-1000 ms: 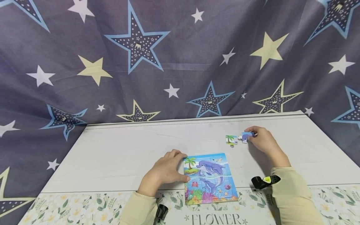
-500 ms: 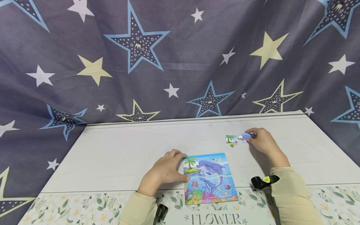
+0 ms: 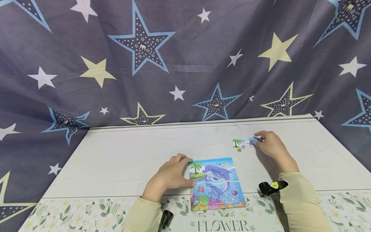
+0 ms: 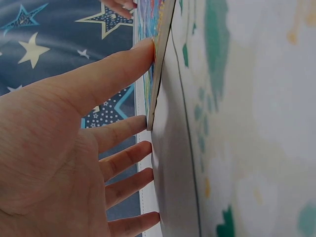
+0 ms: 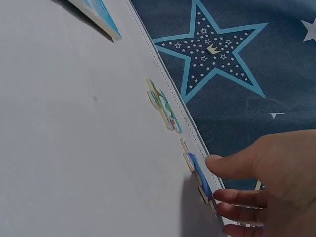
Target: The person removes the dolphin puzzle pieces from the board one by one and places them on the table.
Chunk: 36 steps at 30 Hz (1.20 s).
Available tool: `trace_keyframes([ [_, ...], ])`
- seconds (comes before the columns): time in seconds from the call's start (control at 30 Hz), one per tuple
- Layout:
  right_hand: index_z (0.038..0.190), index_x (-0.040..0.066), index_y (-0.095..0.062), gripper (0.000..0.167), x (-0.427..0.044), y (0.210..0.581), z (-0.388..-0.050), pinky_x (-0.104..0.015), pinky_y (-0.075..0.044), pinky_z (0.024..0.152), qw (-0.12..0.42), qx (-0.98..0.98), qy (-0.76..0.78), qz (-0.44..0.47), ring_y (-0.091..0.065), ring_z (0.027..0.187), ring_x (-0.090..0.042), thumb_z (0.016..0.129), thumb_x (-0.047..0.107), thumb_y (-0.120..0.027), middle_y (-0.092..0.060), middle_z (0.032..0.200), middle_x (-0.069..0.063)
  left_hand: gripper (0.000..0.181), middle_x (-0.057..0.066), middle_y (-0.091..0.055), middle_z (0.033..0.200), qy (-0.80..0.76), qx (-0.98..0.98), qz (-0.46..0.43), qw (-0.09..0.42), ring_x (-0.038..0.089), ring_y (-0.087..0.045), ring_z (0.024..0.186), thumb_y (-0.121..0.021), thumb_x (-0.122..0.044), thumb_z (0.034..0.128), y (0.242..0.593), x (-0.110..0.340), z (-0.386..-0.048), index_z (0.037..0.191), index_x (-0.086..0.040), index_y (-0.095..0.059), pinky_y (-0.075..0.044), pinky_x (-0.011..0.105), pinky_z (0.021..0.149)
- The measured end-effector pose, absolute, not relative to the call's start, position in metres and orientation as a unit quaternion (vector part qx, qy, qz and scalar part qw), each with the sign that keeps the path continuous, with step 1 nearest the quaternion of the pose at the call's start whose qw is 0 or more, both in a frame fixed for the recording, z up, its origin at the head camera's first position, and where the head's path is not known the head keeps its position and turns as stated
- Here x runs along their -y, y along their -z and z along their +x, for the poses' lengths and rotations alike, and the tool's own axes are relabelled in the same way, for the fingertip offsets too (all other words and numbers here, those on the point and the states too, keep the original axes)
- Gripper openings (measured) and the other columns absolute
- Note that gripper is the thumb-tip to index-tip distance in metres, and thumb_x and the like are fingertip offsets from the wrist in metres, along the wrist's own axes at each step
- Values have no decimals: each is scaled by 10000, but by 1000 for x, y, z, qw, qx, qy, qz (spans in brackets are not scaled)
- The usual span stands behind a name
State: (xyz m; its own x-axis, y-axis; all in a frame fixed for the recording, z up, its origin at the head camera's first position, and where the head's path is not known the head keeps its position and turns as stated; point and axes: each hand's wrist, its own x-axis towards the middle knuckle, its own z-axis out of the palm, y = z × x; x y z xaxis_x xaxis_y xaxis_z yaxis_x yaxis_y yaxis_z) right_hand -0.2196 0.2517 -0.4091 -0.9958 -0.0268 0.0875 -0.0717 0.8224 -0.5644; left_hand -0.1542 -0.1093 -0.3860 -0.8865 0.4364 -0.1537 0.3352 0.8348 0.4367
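A square dolphin puzzle board [image 3: 215, 185] lies flat near the table's front. My left hand [image 3: 171, 174] rests at its left side, thumb on the picture, forefinger at the far left corner; in the left wrist view the fingers of that hand [image 4: 54, 148] are straight and spread. Farther back on the right, my right hand [image 3: 272, 146] is at a blue and purple piece [image 3: 251, 142] lying on the table. The right wrist view shows the hand [image 5: 281, 182] with thumb and fingers apart at the end of this piece [image 5: 197, 170]. Left of it lies a palm-tree piece [image 3: 238, 143].
The white table cover [image 3: 130, 154] has a floral band [image 3: 87, 209] with lettering along the front. A dark curtain [image 3: 185, 64] with stars hangs behind the table.
My right thumb and forefinger have parted slightly, and the blue and purple piece has shifted a little under them. The left hand, the board and the palm-tree piece stay put.
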Motion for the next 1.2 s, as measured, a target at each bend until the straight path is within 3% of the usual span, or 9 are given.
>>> trace_keyframes([
  [0.43, 1254, -70, -599, 354, -246, 401, -220, -492, -533, 759, 62, 934, -347, 62, -635, 968, -437, 972, 141, -630, -638, 1123, -304, 787, 110, -456, 1408, -205, -949, 205, 127, 320, -416, 1325, -845, -379, 756, 386, 107, -156, 1413, -93, -520, -364, 542, 1080],
  [0.67, 1231, -71, -625, 321, -239, 397, -219, -425, -507, 781, 73, 921, -370, 96, -643, 934, -382, 961, 100, -649, -674, 1099, -247, 789, 106, -448, 1418, -207, -948, 205, 131, 321, -408, 1334, -835, -393, 764, 388, 109, -158, 1421, -97, -513, -356, 541, 1088],
  [0.93, 1183, -59, -662, 280, -228, 391, -216, -363, -518, 758, 58, 907, -396, 132, -654, 900, -330, 921, 38, -681, -698, 1057, -201, 791, 111, -441, 1432, -210, -948, 202, 130, 324, -396, 1345, -838, -388, 759, 388, 112, -156, 1420, -97, -514, -343, 550, 1095],
  [1.2, 1157, -24, -685, 269, -215, 386, -209, -350, -491, 732, 15, 902, -407, 145, -639, 852, -240, 913, 89, -703, -704, 973, -98, 793, 109, -439, 1434, -210, -947, 204, 129, 325, -392, 1349, -837, -390, 759, 388, 111, -156, 1422, -102, -511, -341, 551, 1096],
])
